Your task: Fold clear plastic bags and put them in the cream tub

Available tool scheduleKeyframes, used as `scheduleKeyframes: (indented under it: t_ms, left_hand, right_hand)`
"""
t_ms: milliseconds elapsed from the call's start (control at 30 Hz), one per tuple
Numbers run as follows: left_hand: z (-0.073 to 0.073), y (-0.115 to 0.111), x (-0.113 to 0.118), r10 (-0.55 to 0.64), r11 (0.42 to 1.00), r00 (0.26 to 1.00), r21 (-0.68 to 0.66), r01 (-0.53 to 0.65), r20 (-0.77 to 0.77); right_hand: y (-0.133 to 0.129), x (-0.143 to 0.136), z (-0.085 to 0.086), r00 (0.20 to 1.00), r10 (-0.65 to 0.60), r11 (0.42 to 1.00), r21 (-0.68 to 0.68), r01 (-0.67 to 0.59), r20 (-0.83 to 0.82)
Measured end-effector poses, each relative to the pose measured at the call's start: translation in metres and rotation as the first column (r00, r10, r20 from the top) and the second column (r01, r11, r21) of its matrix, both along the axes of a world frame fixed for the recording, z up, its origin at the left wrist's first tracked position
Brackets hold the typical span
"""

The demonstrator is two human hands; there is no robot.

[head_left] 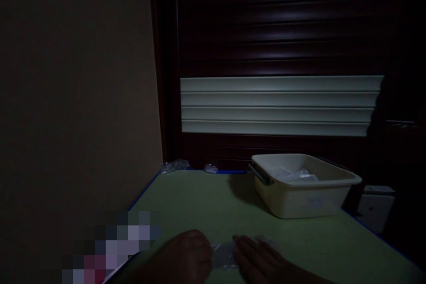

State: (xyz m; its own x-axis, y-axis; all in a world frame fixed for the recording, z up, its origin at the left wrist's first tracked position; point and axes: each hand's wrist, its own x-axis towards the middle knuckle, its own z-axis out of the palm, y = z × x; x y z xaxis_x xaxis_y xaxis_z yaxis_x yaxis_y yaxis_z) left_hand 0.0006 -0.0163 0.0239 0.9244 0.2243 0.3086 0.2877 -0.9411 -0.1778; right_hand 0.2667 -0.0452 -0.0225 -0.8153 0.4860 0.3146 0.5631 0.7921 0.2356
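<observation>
On the green table lies a clear plastic bag (223, 255), near the bottom of the dim head view. My left hand (186, 257) is closed at the bag's left edge, its fingers curled and gripping that end. My right hand (258, 259) lies flat over the bag's right part, with its fingers stretched out and pointing up and left. Part of the bag shows beyond the fingertips of the right hand. Its contents, if any, are too dark to make out.
A cream plastic basin (309, 199) with dark handles holds clear bags (301, 175) at the table's right. Crumpled plastic (175, 166) and a smaller piece (211, 168) lie at the back edge. A white object (376, 208) stands beyond the right edge. A wall borders the left.
</observation>
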Motion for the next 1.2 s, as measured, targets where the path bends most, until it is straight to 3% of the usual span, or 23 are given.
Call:
scheduleKeyframes:
  t_ms: [167,233,300,400,533,600,700,800,1000,1200]
  left_hand:
    - [0.015,-0.013,-0.003,0.116,0.989,0.993,-0.093,-0.114,0.014]
    - [0.018,-0.015,-0.001,0.148,0.984,0.989,-0.102,-0.146,0.012]
    - [0.016,-0.012,0.001,0.137,0.989,0.990,-0.066,-0.135,0.023]
    - [0.009,-0.006,0.002,0.050,0.998,0.998,0.032,-0.052,0.035]
    - [0.012,-0.010,-0.003,0.092,0.996,0.995,-0.006,-0.091,0.051]
    - [0.017,-0.014,-0.006,0.087,0.996,0.995,-0.021,-0.086,0.046]
    - [0.020,-0.016,-0.009,0.097,0.995,0.994,-0.036,-0.096,0.042]
    - [0.018,-0.015,-0.009,0.115,0.993,0.991,-0.045,-0.112,0.066]
    - [0.018,-0.015,-0.009,0.103,0.993,0.992,-0.064,-0.098,0.078]
    - [0.010,-0.003,-0.007,0.046,0.999,0.996,0.007,-0.047,0.072]
  right_hand:
    - [0.001,-0.009,0.032,0.975,-0.209,0.932,-0.316,0.175,-0.078]
    - [-0.003,-0.020,0.045,0.947,-0.296,0.904,-0.356,0.236,-0.123]
    - [-0.006,-0.028,0.047,0.947,-0.269,0.913,-0.359,0.193,-0.174]
    - [-0.001,-0.036,0.027,0.976,-0.128,0.964,-0.253,0.081,-0.175]
    - [0.009,-0.043,-0.004,0.994,-0.073,0.997,0.027,0.076,-0.082]
    - [0.010,-0.045,-0.006,0.997,-0.063,0.989,0.130,0.067,-0.039]
    - [0.006,-0.041,0.006,0.999,-0.042,0.985,0.166,0.041,-0.003]
    - [0.000,-0.025,0.016,0.998,-0.053,0.994,0.101,0.051,0.019]
    - [-0.014,0.013,0.019,0.989,-0.141,0.986,-0.094,0.137,-0.034]
    - [-0.043,0.034,0.041,0.935,-0.344,0.888,-0.353,0.294,-0.087]
